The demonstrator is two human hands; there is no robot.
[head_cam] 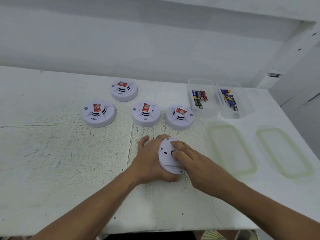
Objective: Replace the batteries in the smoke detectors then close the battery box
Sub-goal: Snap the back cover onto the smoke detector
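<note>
We see the left hand (152,161) gripping a smoke detector (166,157) turned back-up and tilted, at the worktop's (69,161) front middle, fingers curled round its rim. The right hand (195,163) lies on its back, fingers straight and pressing. 4 more detectors (146,113) sit face-up behind. At right, 2 clear battery boxes (207,112) stand open with batteries (199,98) inside, and their 2 lids (230,148) lie just in front.

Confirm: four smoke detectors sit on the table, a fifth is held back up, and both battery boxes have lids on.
Wrong: the head view shows both battery boxes open, their lids lying on the table in front of them. The rest holds.
</note>
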